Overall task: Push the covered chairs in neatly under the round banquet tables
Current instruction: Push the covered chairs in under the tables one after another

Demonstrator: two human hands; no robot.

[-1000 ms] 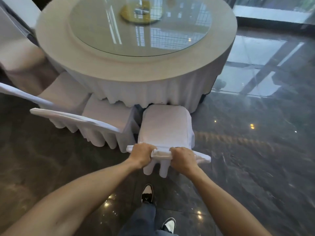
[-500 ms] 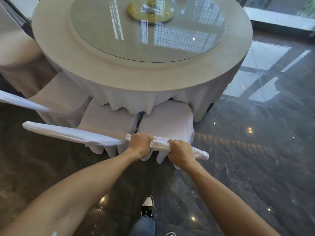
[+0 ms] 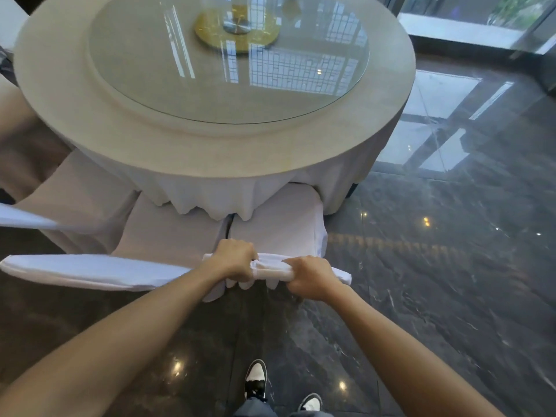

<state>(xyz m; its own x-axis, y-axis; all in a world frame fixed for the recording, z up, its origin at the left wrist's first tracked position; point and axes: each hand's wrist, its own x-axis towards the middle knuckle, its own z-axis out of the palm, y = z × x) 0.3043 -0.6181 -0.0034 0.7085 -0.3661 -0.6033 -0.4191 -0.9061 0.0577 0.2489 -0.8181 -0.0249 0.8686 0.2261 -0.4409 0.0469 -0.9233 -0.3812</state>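
Observation:
A round banquet table [image 3: 210, 152] with a white skirted cloth fills the upper half of the view. A white covered chair [image 3: 285, 224] stands straight in front of me, the front of its seat tucked under the hanging cloth. My left hand [image 3: 234, 260] and my right hand [image 3: 310, 278] both grip the top edge of its backrest, side by side. A second covered chair [image 3: 168, 233] stands just to its left, its backrest top [image 3: 90, 270] running out to the left.
A glass turntable [image 3: 228, 64] with a gold centre disc lies on the table. More covered chairs [image 3: 75, 200] stand at the left. Dark polished stone floor [image 3: 436, 281] spreads to the right, with windows beyond. My shoes [image 3: 255, 380] are below the chair.
The chair has slid forward, so more of its seat is under the tablecloth. I have stepped closer to the table. Both hands kept their grip on the backrest.

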